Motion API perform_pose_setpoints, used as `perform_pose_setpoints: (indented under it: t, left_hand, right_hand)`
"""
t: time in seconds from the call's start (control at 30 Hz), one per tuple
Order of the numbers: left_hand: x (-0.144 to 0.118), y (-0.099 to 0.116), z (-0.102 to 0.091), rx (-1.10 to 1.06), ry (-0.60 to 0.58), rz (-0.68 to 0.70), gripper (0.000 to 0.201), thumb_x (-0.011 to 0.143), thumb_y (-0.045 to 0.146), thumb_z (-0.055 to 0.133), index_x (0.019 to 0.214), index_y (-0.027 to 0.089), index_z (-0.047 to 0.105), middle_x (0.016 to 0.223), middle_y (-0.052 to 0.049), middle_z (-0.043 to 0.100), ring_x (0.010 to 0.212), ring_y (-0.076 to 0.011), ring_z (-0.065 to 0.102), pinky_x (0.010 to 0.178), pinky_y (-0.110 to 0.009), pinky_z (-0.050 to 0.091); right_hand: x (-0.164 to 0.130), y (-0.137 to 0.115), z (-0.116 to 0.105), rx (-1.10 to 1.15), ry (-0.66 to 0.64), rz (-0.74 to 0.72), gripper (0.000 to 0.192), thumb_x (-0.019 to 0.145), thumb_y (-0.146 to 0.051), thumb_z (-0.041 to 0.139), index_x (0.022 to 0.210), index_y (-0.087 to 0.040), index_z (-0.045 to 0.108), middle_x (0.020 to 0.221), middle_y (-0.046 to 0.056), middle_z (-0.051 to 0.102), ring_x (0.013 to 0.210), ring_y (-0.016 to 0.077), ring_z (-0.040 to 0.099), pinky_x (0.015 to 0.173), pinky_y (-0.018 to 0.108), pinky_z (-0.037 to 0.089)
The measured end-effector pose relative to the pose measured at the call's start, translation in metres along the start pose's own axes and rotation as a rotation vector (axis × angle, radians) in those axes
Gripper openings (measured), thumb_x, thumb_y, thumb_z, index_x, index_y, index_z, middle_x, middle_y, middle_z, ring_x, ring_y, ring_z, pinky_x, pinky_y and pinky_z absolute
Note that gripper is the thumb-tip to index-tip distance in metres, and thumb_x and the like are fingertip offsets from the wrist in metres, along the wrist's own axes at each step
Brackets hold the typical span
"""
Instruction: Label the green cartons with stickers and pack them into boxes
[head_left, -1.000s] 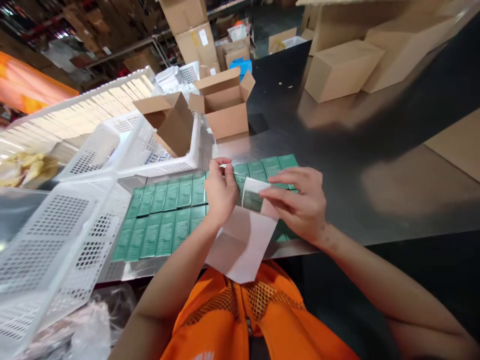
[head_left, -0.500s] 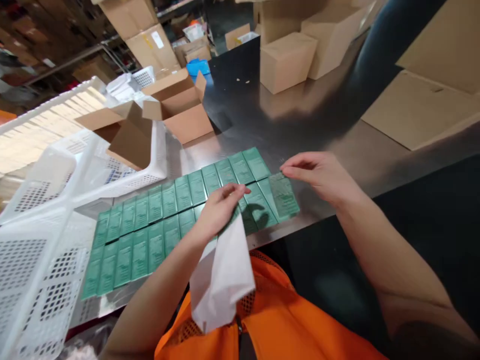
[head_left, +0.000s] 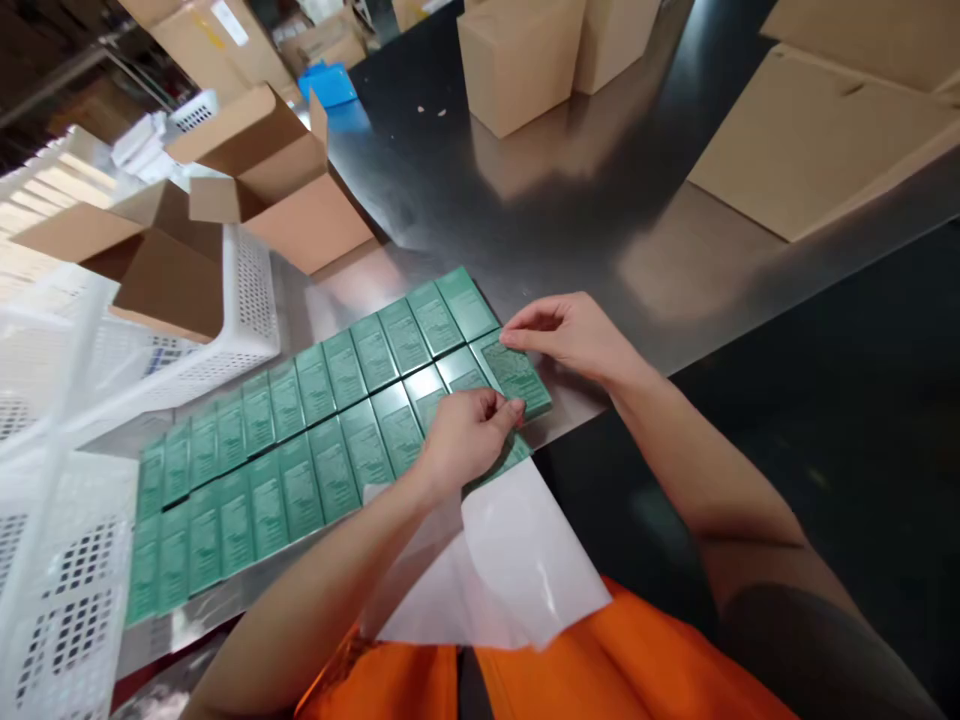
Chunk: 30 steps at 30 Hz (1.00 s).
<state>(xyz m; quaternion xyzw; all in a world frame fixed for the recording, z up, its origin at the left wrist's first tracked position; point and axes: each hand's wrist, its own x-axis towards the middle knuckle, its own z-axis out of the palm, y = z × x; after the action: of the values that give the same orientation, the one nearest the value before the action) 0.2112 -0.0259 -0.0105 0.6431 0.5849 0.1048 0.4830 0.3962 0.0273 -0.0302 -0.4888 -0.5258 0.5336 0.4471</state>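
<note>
Two rows of flat green boxes (head_left: 330, 420) lie side by side on the steel table (head_left: 675, 270). My right hand (head_left: 574, 335) pinches the far end of the rightmost green box (head_left: 517, 372) in the near row. My left hand (head_left: 469, 435) has its fingers curled on that box's near end. A white plastic bag (head_left: 510, 565) lies under my left wrist and spreads over the table edge onto my orange vest (head_left: 600, 670).
White perforated baskets (head_left: 247, 320) stand at the left, one holding an open cardboard box (head_left: 165, 265). Another open carton (head_left: 300, 190) sits behind the green rows. Closed cartons (head_left: 517, 60) and flat cardboard (head_left: 810, 140) lie at the far right.
The green box came out of the white bag and was laid at the right end of the near row. Both hands now rest on it, and the bag has dropped below my left wrist.
</note>
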Motion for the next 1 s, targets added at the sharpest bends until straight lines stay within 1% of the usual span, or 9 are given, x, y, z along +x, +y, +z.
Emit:
perform_pose_setpoints:
  t: [0.13, 0.3, 0.43, 0.6, 0.77, 0.87, 1.0]
  left_hand:
    - [0.001, 0.002, 0.005, 0.092, -0.013, -0.042, 0.036, 0.091, 0.044, 0.056, 0.066, 0.020, 0.066, 0.045, 0.005, 0.042, 0.045, -0.0128, 0.038, 0.050, -0.028, 0.025]
    - [0.003, 0.006, 0.006, 0.140, -0.025, -0.101, 0.036, 0.091, 0.043, 0.056, 0.064, 0.021, 0.067, 0.043, 0.005, 0.040, 0.043, -0.0131, 0.036, 0.049, -0.030, 0.024]
    - [0.004, 0.007, 0.006, 0.163, -0.023, -0.130, 0.034, 0.090, 0.040, 0.058, 0.064, 0.022, 0.068, 0.042, 0.005, 0.040, 0.042, -0.0129, 0.035, 0.048, -0.030, 0.023]
    - [0.004, 0.007, 0.006, 0.182, -0.013, -0.149, 0.035, 0.089, 0.042, 0.059, 0.063, 0.022, 0.068, 0.042, 0.004, 0.043, 0.041, -0.0136, 0.039, 0.047, -0.030, 0.025]
    - [0.005, 0.011, 0.006, 0.224, -0.014, -0.161, 0.035, 0.089, 0.038, 0.059, 0.059, 0.022, 0.066, 0.041, 0.005, 0.040, 0.041, -0.0130, 0.036, 0.048, -0.030, 0.026]
    - [0.007, 0.013, 0.006, 0.255, -0.012, -0.159, 0.035, 0.088, 0.038, 0.060, 0.057, 0.022, 0.065, 0.041, 0.004, 0.041, 0.041, -0.0132, 0.036, 0.047, -0.030, 0.025]
    - [0.009, 0.013, 0.007, 0.296, 0.006, -0.148, 0.034, 0.086, 0.037, 0.061, 0.056, 0.023, 0.066, 0.042, 0.002, 0.045, 0.042, -0.0149, 0.040, 0.047, -0.031, 0.026]
  right_hand:
    - [0.000, 0.018, 0.000, -0.036, -0.004, 0.033, 0.031, 0.060, -0.044, 0.091, 0.075, -0.019, 0.079, 0.065, 0.001, 0.071, 0.059, 0.0130, 0.058, 0.056, 0.027, 0.045]
    - [-0.002, 0.034, 0.001, -0.013, 0.028, 0.008, 0.032, 0.063, -0.047, 0.089, 0.078, -0.020, 0.081, 0.066, 0.001, 0.070, 0.059, 0.0129, 0.056, 0.055, 0.027, 0.042]
    - [-0.004, 0.037, 0.002, -0.063, 0.044, -0.015, 0.028, 0.066, -0.046, 0.087, 0.078, -0.021, 0.081, 0.067, 0.001, 0.071, 0.060, 0.0134, 0.056, 0.056, 0.027, 0.042]
    - [-0.005, 0.038, 0.002, -0.107, 0.049, -0.031, 0.029, 0.068, -0.048, 0.086, 0.079, -0.021, 0.081, 0.068, 0.002, 0.071, 0.062, 0.0144, 0.058, 0.056, 0.028, 0.043]
    - [-0.005, 0.040, 0.004, -0.160, 0.068, -0.060, 0.031, 0.070, -0.051, 0.084, 0.080, -0.022, 0.081, 0.067, 0.002, 0.071, 0.063, 0.0148, 0.058, 0.058, 0.029, 0.044]
    - [-0.006, 0.040, 0.004, -0.216, 0.083, -0.072, 0.031, 0.071, -0.052, 0.083, 0.081, -0.022, 0.081, 0.068, 0.002, 0.071, 0.064, 0.0159, 0.060, 0.060, 0.030, 0.045]
    - [-0.008, 0.039, 0.005, -0.293, 0.111, -0.110, 0.024, 0.072, -0.046, 0.085, 0.081, -0.024, 0.082, 0.069, 0.001, 0.071, 0.067, 0.0170, 0.062, 0.063, 0.031, 0.046]
